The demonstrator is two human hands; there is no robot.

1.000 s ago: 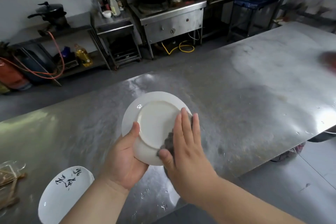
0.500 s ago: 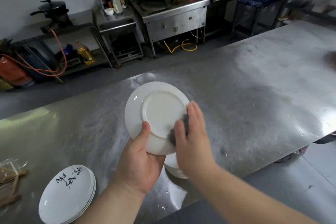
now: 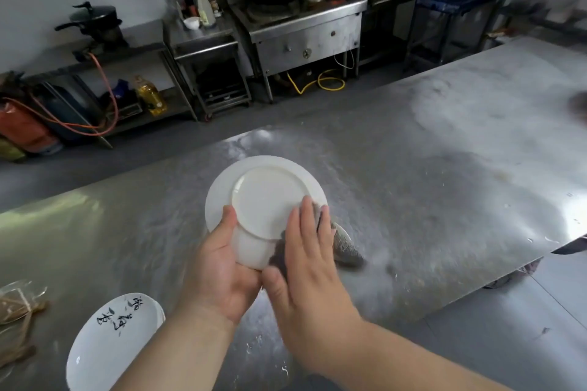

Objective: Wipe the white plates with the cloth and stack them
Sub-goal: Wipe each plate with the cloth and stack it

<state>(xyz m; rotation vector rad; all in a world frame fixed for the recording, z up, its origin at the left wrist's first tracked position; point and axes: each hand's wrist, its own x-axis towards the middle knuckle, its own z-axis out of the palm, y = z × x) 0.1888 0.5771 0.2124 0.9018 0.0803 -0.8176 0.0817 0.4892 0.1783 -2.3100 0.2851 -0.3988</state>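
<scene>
As left hand (image 3: 219, 267) grips plate (image 3: 263, 197), right hand (image 3: 311, 263) presses cloth (image 3: 346, 247) onto it

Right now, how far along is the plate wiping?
Done: lettered plates sit stacked at the near left of the table. In hand: the left hand grips a white plate, underside up, while the right hand presses the grey cloth flat against its lower right. Left: finish this plate and add it to the stack; whether more unwiped plates wait is not visible.

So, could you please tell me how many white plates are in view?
2 plainly: one held plate gripped by the left hand, and one lettered plate on the table, near left. More may be stacked beneath it or hidden behind the hands.
</scene>
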